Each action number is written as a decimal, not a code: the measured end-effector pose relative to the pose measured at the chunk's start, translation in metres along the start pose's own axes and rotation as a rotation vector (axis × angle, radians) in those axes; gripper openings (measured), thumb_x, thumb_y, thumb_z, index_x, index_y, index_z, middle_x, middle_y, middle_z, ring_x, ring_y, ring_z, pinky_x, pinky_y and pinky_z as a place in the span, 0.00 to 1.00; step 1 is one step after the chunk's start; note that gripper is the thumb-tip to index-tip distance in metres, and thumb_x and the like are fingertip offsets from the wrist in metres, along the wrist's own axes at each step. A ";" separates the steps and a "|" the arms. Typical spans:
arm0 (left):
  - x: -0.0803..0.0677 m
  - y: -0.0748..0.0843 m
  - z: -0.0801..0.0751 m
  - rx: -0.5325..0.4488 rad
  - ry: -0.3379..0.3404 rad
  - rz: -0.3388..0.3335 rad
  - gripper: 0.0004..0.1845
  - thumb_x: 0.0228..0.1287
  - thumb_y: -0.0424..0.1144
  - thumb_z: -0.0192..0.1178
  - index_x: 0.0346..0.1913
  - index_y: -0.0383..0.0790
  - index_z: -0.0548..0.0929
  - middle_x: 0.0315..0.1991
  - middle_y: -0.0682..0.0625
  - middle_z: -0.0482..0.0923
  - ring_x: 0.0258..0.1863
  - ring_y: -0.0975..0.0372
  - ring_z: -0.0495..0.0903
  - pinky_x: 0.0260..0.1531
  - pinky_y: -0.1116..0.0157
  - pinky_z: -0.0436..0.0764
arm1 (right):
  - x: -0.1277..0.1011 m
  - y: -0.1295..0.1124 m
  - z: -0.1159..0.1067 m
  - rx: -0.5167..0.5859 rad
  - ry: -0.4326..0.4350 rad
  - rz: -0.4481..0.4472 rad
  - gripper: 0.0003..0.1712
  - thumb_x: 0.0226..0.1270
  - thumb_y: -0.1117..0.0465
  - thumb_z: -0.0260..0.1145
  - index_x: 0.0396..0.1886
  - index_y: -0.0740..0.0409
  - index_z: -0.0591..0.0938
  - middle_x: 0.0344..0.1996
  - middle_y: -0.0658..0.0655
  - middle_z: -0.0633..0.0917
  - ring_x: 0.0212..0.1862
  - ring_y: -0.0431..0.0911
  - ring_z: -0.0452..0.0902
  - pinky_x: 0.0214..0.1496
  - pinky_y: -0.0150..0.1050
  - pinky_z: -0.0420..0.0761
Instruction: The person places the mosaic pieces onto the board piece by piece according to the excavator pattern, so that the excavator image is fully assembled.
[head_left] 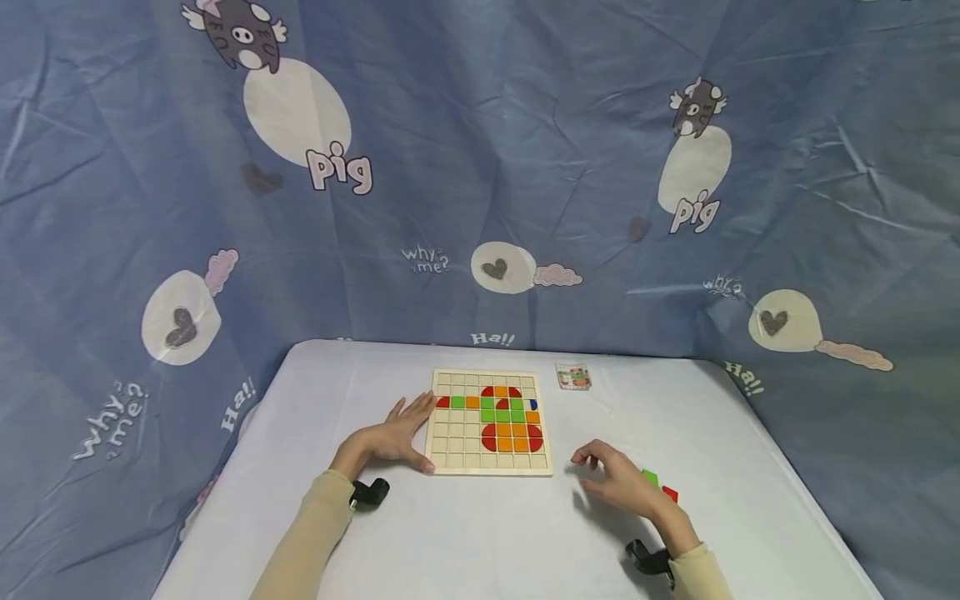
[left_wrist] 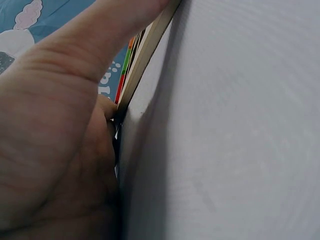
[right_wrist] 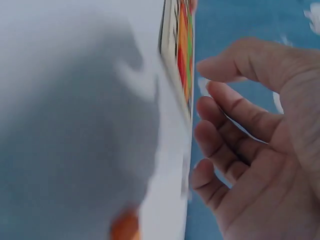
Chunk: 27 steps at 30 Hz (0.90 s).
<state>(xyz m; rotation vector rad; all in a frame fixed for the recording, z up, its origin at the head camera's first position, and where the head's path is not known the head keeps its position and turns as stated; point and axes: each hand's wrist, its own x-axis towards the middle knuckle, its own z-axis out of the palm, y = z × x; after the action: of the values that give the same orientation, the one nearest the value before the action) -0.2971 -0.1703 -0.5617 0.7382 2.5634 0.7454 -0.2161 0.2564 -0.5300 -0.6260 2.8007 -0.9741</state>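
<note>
A square wooden grid board [head_left: 457, 442] lies on the table, with red, green, orange and blue flat pieces in its upper and right cells. My left hand [head_left: 393, 433] rests at the board's left side, fingers spread, fingertips at its left edge and thumb at the lower left corner. In the left wrist view the thumb [left_wrist: 100, 45] lies across the board's edge. To the right of the board, my right hand [head_left: 617, 482] hovers above the table, fingers loosely bent. Nothing shows between its thumb and fingers [right_wrist: 215, 145] in the right wrist view.
A green piece [head_left: 650, 477] and a red piece [head_left: 670, 494] lie beside the right hand, partly hidden by it. A blurred orange piece [right_wrist: 125, 227] shows in the right wrist view. A small pattern card [head_left: 573, 377] lies beyond the board's right corner. A blue curtain [head_left: 450, 208] hangs behind the white table [head_left: 480, 533].
</note>
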 end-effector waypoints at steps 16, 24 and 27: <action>-0.004 0.002 0.000 -0.035 0.017 0.003 0.72 0.37 0.62 0.76 0.77 0.35 0.41 0.79 0.41 0.33 0.78 0.49 0.32 0.74 0.45 0.30 | -0.062 0.063 -0.039 -0.051 0.170 0.347 0.17 0.57 0.67 0.69 0.47 0.60 0.80 0.41 0.54 0.78 0.38 0.43 0.71 0.33 0.32 0.74; 0.000 0.001 0.001 -0.040 0.015 0.006 0.72 0.37 0.63 0.75 0.77 0.38 0.40 0.79 0.43 0.31 0.78 0.51 0.31 0.75 0.46 0.29 | -0.058 0.073 -0.039 -0.047 0.158 0.399 0.23 0.57 0.59 0.73 0.49 0.65 0.78 0.42 0.58 0.78 0.39 0.44 0.76 0.36 0.35 0.79; 0.000 0.002 0.001 -0.039 0.019 0.007 0.72 0.37 0.63 0.75 0.77 0.37 0.40 0.79 0.43 0.32 0.78 0.50 0.32 0.75 0.45 0.30 | -0.055 0.070 -0.038 -0.048 0.149 0.399 0.24 0.55 0.56 0.75 0.47 0.64 0.79 0.40 0.57 0.77 0.36 0.43 0.73 0.33 0.32 0.76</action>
<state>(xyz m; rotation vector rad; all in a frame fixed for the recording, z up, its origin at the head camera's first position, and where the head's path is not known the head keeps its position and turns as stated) -0.2961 -0.1681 -0.5613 0.7323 2.5565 0.8058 -0.1994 0.3505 -0.5452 0.0110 2.9157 -0.9039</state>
